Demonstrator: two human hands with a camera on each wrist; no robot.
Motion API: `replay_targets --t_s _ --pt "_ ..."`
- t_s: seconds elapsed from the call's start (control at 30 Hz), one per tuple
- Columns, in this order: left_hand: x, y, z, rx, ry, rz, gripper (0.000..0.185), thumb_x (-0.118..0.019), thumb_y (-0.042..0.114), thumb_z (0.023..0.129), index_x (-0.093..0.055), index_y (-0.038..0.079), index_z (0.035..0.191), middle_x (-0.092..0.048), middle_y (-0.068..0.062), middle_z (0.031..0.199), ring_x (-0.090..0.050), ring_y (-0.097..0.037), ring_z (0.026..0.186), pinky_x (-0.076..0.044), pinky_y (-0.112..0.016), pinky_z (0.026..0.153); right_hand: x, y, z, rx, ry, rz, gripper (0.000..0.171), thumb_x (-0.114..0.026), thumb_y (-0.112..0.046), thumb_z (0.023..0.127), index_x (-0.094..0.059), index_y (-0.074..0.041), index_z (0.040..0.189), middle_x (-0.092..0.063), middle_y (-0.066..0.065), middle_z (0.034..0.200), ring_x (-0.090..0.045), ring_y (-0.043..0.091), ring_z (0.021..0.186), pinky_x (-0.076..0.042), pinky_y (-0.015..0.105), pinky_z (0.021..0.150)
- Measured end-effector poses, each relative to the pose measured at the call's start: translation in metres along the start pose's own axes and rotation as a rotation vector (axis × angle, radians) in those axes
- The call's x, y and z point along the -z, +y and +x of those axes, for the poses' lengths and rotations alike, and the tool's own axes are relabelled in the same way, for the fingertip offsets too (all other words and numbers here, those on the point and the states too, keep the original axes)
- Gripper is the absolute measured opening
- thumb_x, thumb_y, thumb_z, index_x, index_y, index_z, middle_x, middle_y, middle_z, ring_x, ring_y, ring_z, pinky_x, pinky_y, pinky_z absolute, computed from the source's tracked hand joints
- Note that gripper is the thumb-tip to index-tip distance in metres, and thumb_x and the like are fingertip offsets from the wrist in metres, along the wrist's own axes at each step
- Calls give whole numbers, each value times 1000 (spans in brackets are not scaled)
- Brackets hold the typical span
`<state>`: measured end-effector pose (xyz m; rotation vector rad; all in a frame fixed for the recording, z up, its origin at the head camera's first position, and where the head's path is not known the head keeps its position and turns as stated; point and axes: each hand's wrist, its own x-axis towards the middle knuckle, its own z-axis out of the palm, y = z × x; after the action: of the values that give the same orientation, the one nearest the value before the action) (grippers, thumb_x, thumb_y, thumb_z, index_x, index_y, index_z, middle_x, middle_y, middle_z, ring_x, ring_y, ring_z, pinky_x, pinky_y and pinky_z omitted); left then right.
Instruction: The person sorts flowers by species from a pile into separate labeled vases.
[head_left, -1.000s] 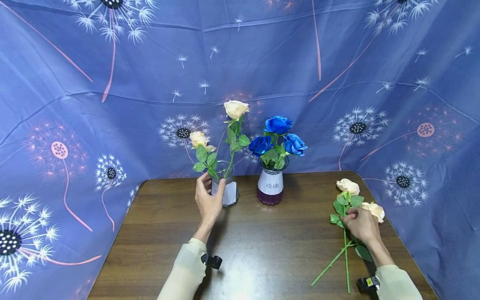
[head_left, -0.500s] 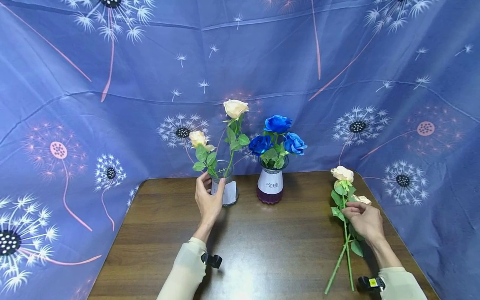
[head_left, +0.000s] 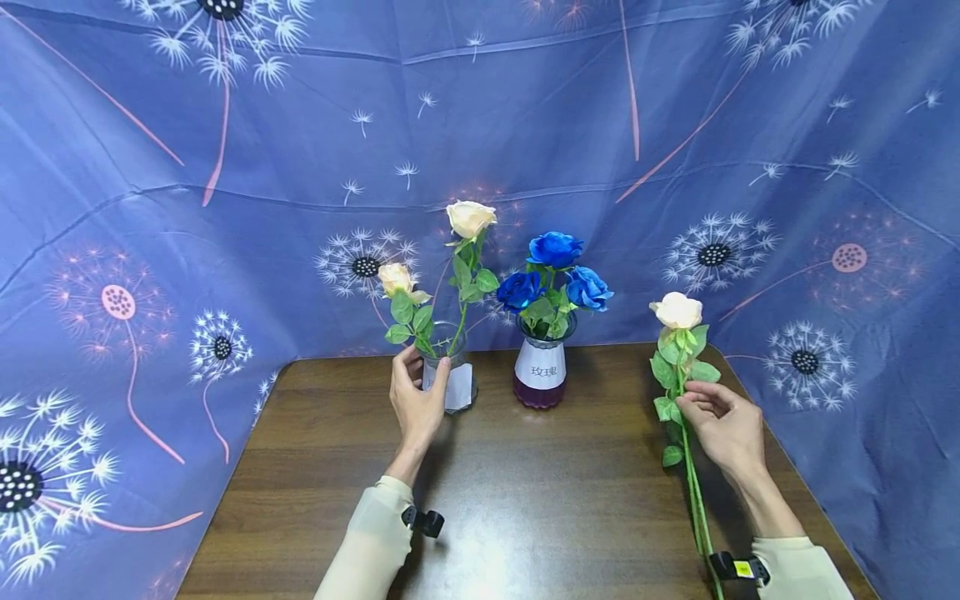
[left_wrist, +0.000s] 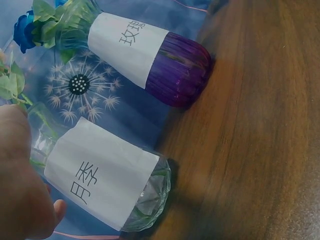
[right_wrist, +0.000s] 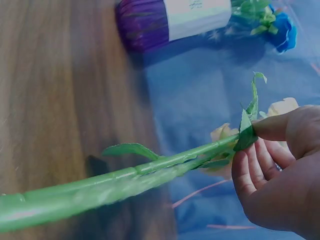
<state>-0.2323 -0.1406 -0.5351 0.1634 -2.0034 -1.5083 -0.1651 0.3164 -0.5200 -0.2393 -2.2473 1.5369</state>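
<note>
My left hand [head_left: 418, 407] grips the neck of a clear glass vase [left_wrist: 142, 212] with a white paper label [left_wrist: 95, 170]. Two cream roses, one tall [head_left: 471, 219] and one lower [head_left: 395, 278], stand in that vase. Off to the right, my right hand [head_left: 723, 423] pinches green stems just below the leaves of a cream rose [head_left: 677, 311]. Two stems [right_wrist: 125, 175] run close together down from the fingers toward the wrist. In the right wrist view, pale petals [right_wrist: 222, 132] show behind the stems; a second bloom is hidden in the head view.
Beside the left vase stands a purple-based glass vase [head_left: 540, 396] with a white label and several blue roses [head_left: 555, 249]. Both vases stand near the back edge of the brown wooden table [head_left: 555, 500]. A blue dandelion-print cloth [head_left: 570, 125] hangs behind and beside it.
The crossed stems have swung nearly parallel in my right hand, and the cream bloom has risen and shifted left. The second bloom has passed out of sight. My left hand stays on the vase.
</note>
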Motion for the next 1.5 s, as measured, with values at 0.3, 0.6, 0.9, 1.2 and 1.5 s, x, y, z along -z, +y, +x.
replay_targets --t_s 0.3,0.6,0.9,1.2,1.5 --pt "0 2 0 2 1 -12 60 -89 29 97 -63 10 149 -73 -16 139 -74 -45 124 -60 -60 100 -1 -22 0 -36 22 170 25 -82 9 95 -79 5 120 -79 -21 86 -74 -10 79 -58 5 78" --pt "1 2 1 9 2 4 60 -89 29 97 -63 11 149 -73 -15 138 -75 -40 123 -61 -58 100 -1 -46 -3 -32 49 282 22 -81 12 94 -81 -1 113 -79 -16 85 -75 -6 79 -59 5 78" --pt "1 3 0 14 -3 7 61 -89 30 97 -63 12 149 -73 -15 139 -75 -39 123 -60 -58 100 -13 -74 -7 62 55 385 23 -78 18 92 -80 2 109 -80 -9 84 -76 -2 76 -60 8 73" --pt "1 1 0 7 -4 5 61 -89 29 98 -63 11 150 -72 -16 139 -74 -40 124 -59 -63 101 -34 -104 -12 197 4 418 25 -75 24 90 -72 19 115 -80 -5 87 -76 0 78 -62 10 74" --pt "1 1 0 12 -9 6 61 -88 30 98 -63 11 150 -72 -16 140 -75 -40 125 -59 -62 101 -63 -134 -18 311 -75 511 28 -74 27 89 -69 24 116 -82 -4 93 -78 2 86 -65 13 83"
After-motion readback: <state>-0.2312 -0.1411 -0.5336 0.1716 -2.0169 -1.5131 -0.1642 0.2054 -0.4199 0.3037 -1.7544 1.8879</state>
